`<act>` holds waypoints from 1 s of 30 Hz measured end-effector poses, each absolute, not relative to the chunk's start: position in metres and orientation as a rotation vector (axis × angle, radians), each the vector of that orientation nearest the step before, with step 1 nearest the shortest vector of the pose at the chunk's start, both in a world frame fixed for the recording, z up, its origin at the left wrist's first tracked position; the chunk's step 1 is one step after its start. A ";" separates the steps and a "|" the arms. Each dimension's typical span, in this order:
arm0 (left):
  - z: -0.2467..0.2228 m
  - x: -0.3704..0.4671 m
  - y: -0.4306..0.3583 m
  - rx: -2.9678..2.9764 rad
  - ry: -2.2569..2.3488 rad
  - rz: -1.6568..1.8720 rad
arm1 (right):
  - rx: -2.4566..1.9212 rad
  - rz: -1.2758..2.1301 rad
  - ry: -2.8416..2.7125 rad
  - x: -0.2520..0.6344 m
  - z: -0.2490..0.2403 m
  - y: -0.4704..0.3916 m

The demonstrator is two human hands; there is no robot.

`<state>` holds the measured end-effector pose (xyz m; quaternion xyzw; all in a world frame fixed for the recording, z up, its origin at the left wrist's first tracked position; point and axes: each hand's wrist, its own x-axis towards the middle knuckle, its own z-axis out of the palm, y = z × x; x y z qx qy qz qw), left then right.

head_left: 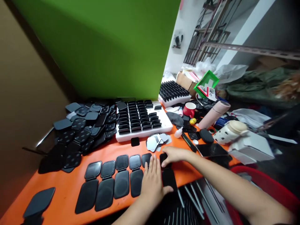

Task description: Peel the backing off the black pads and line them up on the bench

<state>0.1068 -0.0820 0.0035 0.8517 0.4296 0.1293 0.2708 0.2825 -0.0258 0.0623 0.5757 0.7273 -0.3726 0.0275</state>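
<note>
Open black hinged cases (122, 184) lie in a row on the orange table (67, 187), their small square upper parts away from me. My left hand (152, 182) lies flat with fingers stretched over one case near the row's right end. Bent over the top part of the rightmost case (169, 178) is my right hand (172, 157), its thumb and fingers on the case's edges. Just beyond the hands sits a pile of thin pale pieces (154, 142). A small black square (135, 142) lies left of that pile.
A white foam tray (142, 134) holds upright black pieces. Black cases are heaped (82, 131) at the left. Toward the right are a small white bottle (178, 132), red mug (189, 110), pink flask (214, 115), phone (212, 150) and red basin (269, 181).
</note>
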 end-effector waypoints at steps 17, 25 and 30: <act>0.048 0.091 -0.053 0.884 0.805 0.699 | 1.946 -0.922 2.917 0.234 0.070 -0.074; 0.054 0.100 -0.043 0.943 0.801 0.943 | 2.944 -2.462 1.952 0.195 0.032 -0.088; 0.058 0.096 -0.017 1.479 0.995 0.929 | 3.221 -2.002 2.119 0.215 0.066 -0.055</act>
